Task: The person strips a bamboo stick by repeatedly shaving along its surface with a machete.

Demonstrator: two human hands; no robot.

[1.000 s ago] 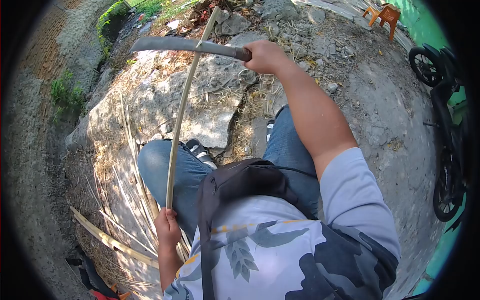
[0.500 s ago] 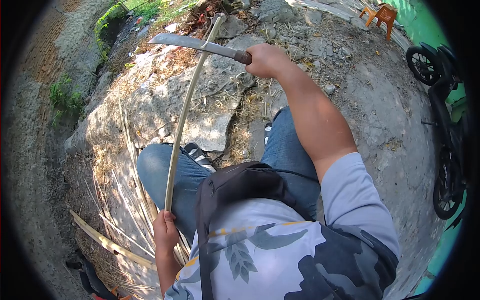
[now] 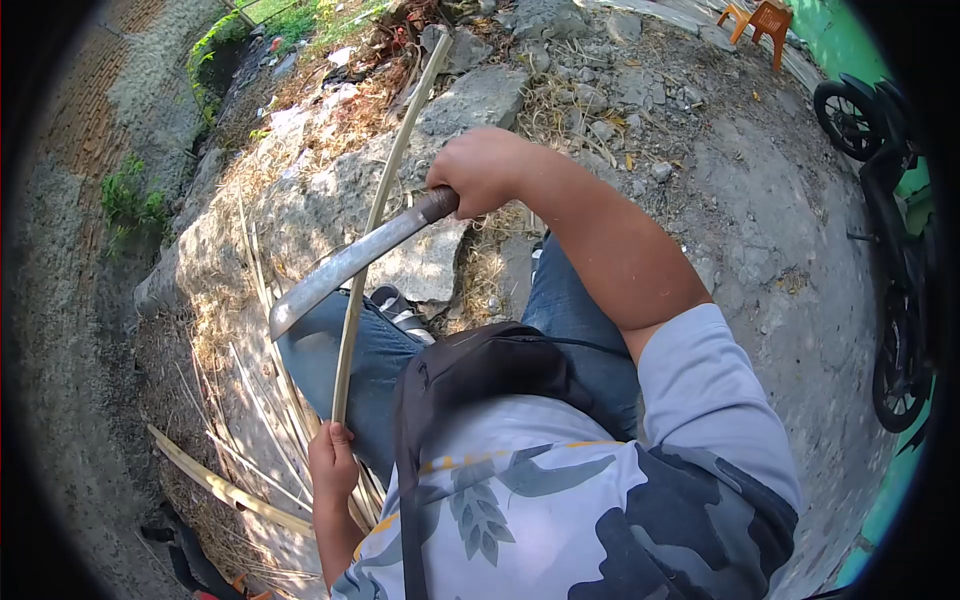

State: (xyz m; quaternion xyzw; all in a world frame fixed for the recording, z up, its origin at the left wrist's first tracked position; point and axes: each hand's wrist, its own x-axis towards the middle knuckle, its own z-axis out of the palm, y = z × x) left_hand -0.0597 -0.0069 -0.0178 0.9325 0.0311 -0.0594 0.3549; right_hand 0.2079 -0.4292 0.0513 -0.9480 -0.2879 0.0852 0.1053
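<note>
In my right hand [image 3: 480, 172] is a machete [image 3: 355, 260], gripped by its dark handle. Its broad metal blade slants down to the left and crosses a long pale bamboo strip [image 3: 400, 150] at about the height of my knee. I cannot tell whether the blade touches the strip. My left hand [image 3: 333, 460] is closed around the lower end of that strip, beside my thigh. From there the strip rises, slightly bowed, to its far end over the rocks.
Several thin strips [image 3: 265, 400] lie on the ground to my left, with a wider bamboo piece [image 3: 225, 490] nearby. Ahead is a large rock slab [image 3: 330, 210]. A motorcycle [image 3: 885, 230] and an orange plastic chair [image 3: 768, 25] stand at the right, by a green wall [image 3: 840, 40].
My right hand has come closer and to the left. The machete has moved down along the strip, its tip swinging from the far end to beside my knee. My left hand has stayed put.
</note>
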